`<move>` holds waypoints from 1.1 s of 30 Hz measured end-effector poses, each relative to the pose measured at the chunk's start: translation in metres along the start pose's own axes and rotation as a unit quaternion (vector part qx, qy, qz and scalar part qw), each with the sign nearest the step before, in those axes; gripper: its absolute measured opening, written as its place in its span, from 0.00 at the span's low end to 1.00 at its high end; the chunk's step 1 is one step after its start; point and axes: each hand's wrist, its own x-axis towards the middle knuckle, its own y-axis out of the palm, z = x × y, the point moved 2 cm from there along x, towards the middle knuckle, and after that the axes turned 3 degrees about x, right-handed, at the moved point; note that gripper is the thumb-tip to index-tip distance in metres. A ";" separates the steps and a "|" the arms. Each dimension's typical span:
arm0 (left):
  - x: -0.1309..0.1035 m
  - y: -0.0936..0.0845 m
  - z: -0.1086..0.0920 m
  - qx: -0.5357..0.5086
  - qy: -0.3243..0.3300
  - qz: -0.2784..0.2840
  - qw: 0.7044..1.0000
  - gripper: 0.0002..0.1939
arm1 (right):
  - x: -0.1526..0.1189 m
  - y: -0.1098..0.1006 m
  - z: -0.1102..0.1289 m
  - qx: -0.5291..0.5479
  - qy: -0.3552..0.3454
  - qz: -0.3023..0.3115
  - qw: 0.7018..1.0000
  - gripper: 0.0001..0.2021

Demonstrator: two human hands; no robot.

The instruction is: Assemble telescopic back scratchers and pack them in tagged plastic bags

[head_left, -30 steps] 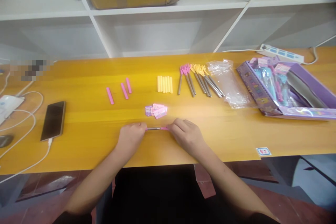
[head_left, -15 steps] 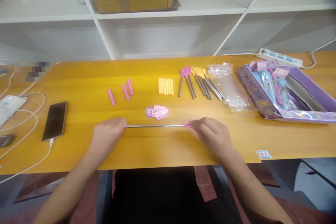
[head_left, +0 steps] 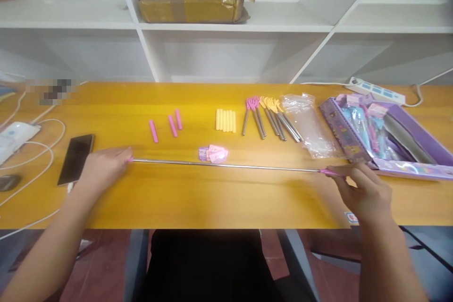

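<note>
A thin metal telescopic back scratcher (head_left: 226, 165) is stretched out long between my hands, above the wooden table. My left hand (head_left: 106, 165) is closed on its pink handle end. At the other end, my right hand (head_left: 364, 188) pinches the pink claw head. Behind the rod lie small pink and purple cards (head_left: 213, 154), a row of yellow tubes (head_left: 225, 120) and several loose pink tubes (head_left: 172, 126). More back scratchers (head_left: 272, 118), with pink or yellow claw heads and short metal rods, rest side by side to the right of the yellow tubes.
Clear plastic bags (head_left: 311, 125) lie beside a purple box (head_left: 399, 141) holding packaged items. On the left are a phone (head_left: 76, 158), white cables and a charger (head_left: 17, 137). A power strip (head_left: 377, 91) sits at the back right; a taped carton (head_left: 193, 2) stands on the shelf.
My hands have moved far apart, left hand leftward and right hand rightward. The rod between them has been pulled out to about twice its earlier length or more.
</note>
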 end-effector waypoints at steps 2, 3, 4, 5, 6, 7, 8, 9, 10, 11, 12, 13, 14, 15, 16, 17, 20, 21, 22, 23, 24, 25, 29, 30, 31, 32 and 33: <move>-0.001 0.007 0.002 0.025 0.036 0.017 0.999 0.11 | 0.003 0.000 0.006 0.000 -0.004 0.007 1.000 0.05; -0.002 0.010 0.004 0.030 0.042 0.013 0.999 0.11 | 0.004 0.000 0.007 -0.001 -0.001 0.008 1.000 0.05; -0.004 0.013 0.007 0.030 0.045 0.005 0.999 0.11 | 0.004 0.000 0.008 -0.002 0.005 0.010 1.000 0.04; -0.005 0.016 0.009 0.027 0.049 -0.001 0.998 0.11 | 0.004 0.000 0.008 -0.003 0.012 0.012 1.000 0.04; -0.006 0.018 0.011 0.023 0.054 -0.005 0.998 0.12 | 0.004 0.001 0.008 -0.006 0.017 0.015 1.000 0.03; -0.007 0.020 0.012 0.019 0.057 -0.006 0.998 0.11 | 0.004 0.002 0.008 -0.008 0.020 0.021 1.000 0.03; -0.008 0.021 0.013 0.018 0.059 -0.007 0.998 0.11 | 0.003 0.002 0.009 -0.010 0.023 0.026 0.999 0.02; -0.009 0.022 0.013 0.017 0.062 -0.005 0.998 0.11 | 0.003 0.003 0.009 -0.011 0.026 0.032 0.999 0.02; -0.010 0.023 0.013 0.019 0.065 -0.003 0.998 0.11 | 0.003 0.003 0.009 -0.010 0.030 0.038 0.999 0.03; -0.011 0.023 0.014 0.021 0.066 -0.002 0.998 0.11 | 0.003 0.003 0.009 -0.007 0.035 0.044 0.998 0.03; -0.012 0.023 0.015 0.024 0.067 -0.003 0.997 0.11 | 0.003 0.002 0.009 -0.004 0.042 0.050 0.998 0.03; -0.012 0.024 0.015 0.027 0.068 -0.005 0.997 0.11 | 0.002 0.002 0.009 -0.002 0.052 0.056 0.997 0.02; -0.013 0.024 0.016 0.029 0.068 -0.006 0.997 0.11 | 0.002 0.001 0.008 -0.001 0.064 0.063 0.996 0.02; -0.014 0.024 0.017 0.029 0.067 -0.007 0.997 0.11 | 0.001 0.000 0.008 0.001 0.077 0.070 0.995 0.01; -0.014 0.024 0.017 0.028 0.065 -0.006 0.997 0.11 | 0.001 -0.001 0.008 0.001 0.090 0.077 0.993 0.01; -0.014 0.023 0.016 0.024 0.064 -0.003 0.998 0.11 | 0.001 -0.001 0.008 0.000 0.100 0.084 0.991 0.02; -0.014 0.020 0.010 0.012 0.059 0.017 0.998 0.11 | 0.001 -0.001 0.013 -0.016 0.115 0.094 0.989 0.04; -0.014 0.018 0.008 0.011 0.057 0.027 0.998 0.11 | 0.000 -0.001 0.015 -0.029 0.118 0.095 0.988 0.04; -0.014 0.016 0.006 0.008 0.054 0.038 0.998 0.11 | 0.000 -0.001 0.016 -0.041 0.121 0.097 0.987 0.05; -0.015 0.015 0.005 0.004 0.050 0.049 0.997 0.11 | 0.000 -0.001 0.016 -0.053 0.127 0.099 0.986 0.06; -0.017 0.014 0.005 -0.001 0.047 0.059 0.997 0.11 | 0.000 -0.002 0.016 -0.062 0.133 0.101 0.984 0.07; -0.018 0.013 0.006 -0.006 0.044 0.065 0.997 0.11 | 0.000 -0.002 0.014 -0.067 0.140 0.103 0.982 0.08; -0.018 0.005 -0.011 -0.006 0.046 0.094 0.994 0.10 | 0.017 0.003 0.019 -0.049 0.143 0.110 0.982 0.08; -0.015 0.001 -0.025 -0.003 0.049 0.111 0.993 0.10 | 0.027 0.009 0.030 -0.031 0.134 0.110 0.984 0.09; -0.011 -0.004 -0.044 0.002 0.048 0.129 0.990 0.10 | 0.038 0.018 0.046 -0.002 0.123 0.112 0.986 0.10; -0.006 -0.009 -0.067 0.008 0.053 0.150 0.987 0.10 | 0.050 0.030 0.068 0.031 0.108 0.117 0.987 0.12; 0.000 -0.014 -0.093 0.000 0.079 0.166 0.983 0.12 | 0.062 0.045 0.096 0.084 0.078 0.135 0.984 0.14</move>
